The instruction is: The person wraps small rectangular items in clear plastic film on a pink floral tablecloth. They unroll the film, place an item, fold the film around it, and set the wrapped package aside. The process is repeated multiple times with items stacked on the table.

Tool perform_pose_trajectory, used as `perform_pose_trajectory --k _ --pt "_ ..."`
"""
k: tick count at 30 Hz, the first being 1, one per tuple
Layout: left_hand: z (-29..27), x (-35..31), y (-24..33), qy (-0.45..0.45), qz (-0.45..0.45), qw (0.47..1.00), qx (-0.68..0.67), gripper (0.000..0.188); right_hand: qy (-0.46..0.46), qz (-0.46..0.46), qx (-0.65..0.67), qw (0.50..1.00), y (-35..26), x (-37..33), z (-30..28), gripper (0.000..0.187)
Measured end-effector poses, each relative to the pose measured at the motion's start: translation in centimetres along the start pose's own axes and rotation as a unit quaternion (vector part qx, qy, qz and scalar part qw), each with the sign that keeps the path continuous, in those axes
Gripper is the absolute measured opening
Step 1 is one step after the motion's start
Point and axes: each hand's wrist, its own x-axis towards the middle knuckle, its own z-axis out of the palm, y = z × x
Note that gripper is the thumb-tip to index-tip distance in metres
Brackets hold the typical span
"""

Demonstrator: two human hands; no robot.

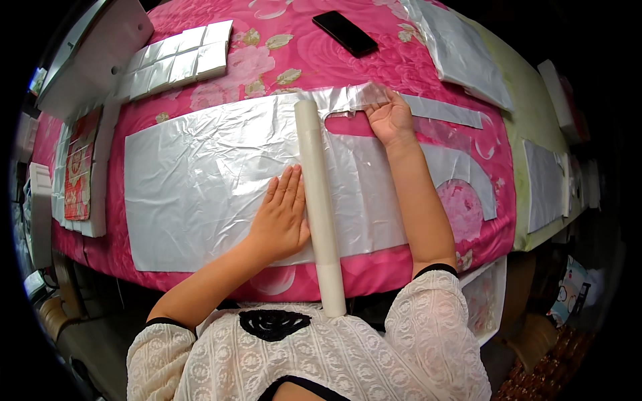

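A thin, shiny white plastic apron (194,180) lies spread across the table, creased, with strap-like strips and a curved cut-out at its right end. Across it, pointing from my body to the far side, rests a long pale tube (319,194). My left hand (284,215) lies flat on the plastic just left of the tube, fingers stretched and close together, the fingertips and thumb against or very near its side. At the far edge, right of the tube, my right hand (390,119) has its fingers curled on the bunched rim of the plastic.
A pink floral cloth (267,63) covers the table. At the far left are a white box (93,60) and several stacked white packets (180,57). A black phone (345,33) lies at the back. Folded white plastic (461,53) sits at the far right, and a white bin (487,301) stands below the right edge.
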Motion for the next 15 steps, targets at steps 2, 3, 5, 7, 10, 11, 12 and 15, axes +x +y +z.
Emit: perform_pose_trajectory --k 2,3,5,7,10,11,12,15 --pt "0.0 0.1 0.1 -0.006 -0.002 1.0 -0.001 0.072 0.064 -0.06 0.021 0.996 -3.9 1.9 -2.1 0.023" --pt "-0.1 0.1 0.1 -0.01 -0.002 1.0 -0.005 0.072 0.122 -0.091 0.047 0.987 -6.2 2.7 -3.2 0.024" --pt "-0.2 0.3 0.2 -0.014 0.002 1.0 -0.009 0.072 0.166 -0.146 0.078 0.972 -11.3 4.3 -6.9 0.025" --pt "-0.4 0.3 0.2 -0.015 0.001 1.0 -0.007 0.072 0.198 -0.193 0.1 0.956 -15.7 4.6 -9.1 0.027" --pt "-0.4 0.2 0.3 -0.007 0.009 1.0 -0.011 0.07 0.182 -0.253 0.094 0.946 -21.3 4.5 -11.4 0.028" --pt "-0.3 0.2 0.3 -0.003 0.013 1.0 -0.011 0.07 0.172 -0.267 0.075 0.945 -22.9 4.1 -11.6 0.029" --pt "-0.2 0.2 0.2 0.002 0.015 1.0 -0.009 0.07 0.161 -0.279 0.057 0.945 -23.8 3.8 -11.0 0.029" --pt "-0.2 -0.1 0.1 0.014 0.009 1.0 -0.008 0.069 0.043 -0.294 0.001 0.955 -22.0 0.7 -4.8 0.029"
